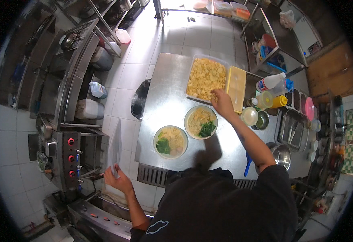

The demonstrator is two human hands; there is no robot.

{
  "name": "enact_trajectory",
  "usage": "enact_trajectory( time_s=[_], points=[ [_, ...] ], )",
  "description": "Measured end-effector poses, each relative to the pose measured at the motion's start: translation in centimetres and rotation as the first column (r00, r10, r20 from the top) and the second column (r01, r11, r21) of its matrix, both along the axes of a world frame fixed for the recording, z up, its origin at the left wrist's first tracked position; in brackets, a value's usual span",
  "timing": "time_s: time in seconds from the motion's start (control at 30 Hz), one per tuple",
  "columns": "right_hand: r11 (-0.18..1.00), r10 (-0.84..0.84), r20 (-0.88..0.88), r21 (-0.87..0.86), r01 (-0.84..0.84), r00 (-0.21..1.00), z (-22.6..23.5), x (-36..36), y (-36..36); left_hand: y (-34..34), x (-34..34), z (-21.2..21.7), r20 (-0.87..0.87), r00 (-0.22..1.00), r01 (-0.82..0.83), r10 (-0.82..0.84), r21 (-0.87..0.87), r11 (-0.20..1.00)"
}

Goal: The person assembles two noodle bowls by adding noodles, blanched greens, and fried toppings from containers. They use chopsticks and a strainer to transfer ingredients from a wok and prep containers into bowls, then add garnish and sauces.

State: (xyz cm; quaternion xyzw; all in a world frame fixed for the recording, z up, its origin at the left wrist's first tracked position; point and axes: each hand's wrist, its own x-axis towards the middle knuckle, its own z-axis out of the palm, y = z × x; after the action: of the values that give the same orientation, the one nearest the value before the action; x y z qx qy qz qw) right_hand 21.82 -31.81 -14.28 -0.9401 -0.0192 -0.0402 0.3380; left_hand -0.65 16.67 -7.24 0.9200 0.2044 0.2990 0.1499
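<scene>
My right hand reaches into the near right corner of a rectangular tub full of yellow chips. Its fingers are bent together at the chips, and their tips are partly hidden. Off the table's left side, my left hand grips the lower end of a thin, whitish, flat sheet-like piece, held on edge over the floor. Two round bowls stand on the steel table: the left bowl and the right bowl. Both contain pale noodles, green leaves and yellowish pieces.
A yellow lid lies beside the tub. Farther right are bottles, small containers, a metal tray and a steel bowl. A blue handle lies near my right arm. Stove knobs face the table from the left.
</scene>
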Motion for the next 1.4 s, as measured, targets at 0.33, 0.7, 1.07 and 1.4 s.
enact_trajectory(
  time_s=[0.33,0.7,1.07,1.4],
  points=[
    [0.957,-0.107,-0.247,-0.287,0.033,0.963,-0.7,4.6,0.2,-0.7,-0.2,0.4,0.000,1.000,0.011,-0.011,-0.023,1.000],
    [0.961,-0.142,-0.082,-0.250,0.117,0.987,-2.5,5.1,-0.8,-0.7,0.3,-0.1,0.006,0.997,0.075,-0.075,0.037,0.997],
    [0.991,-0.016,-0.177,0.131,0.040,0.984,0.6,2.9,-0.4,-1.2,1.2,0.6,-0.001,0.997,0.079,-0.079,0.039,0.996],
    [0.932,0.096,-0.282,0.362,0.013,0.955,0.8,-4.0,1.2,-4.4,5.6,2.6,0.031,0.946,0.315,-0.322,0.135,0.939]
  ],
)
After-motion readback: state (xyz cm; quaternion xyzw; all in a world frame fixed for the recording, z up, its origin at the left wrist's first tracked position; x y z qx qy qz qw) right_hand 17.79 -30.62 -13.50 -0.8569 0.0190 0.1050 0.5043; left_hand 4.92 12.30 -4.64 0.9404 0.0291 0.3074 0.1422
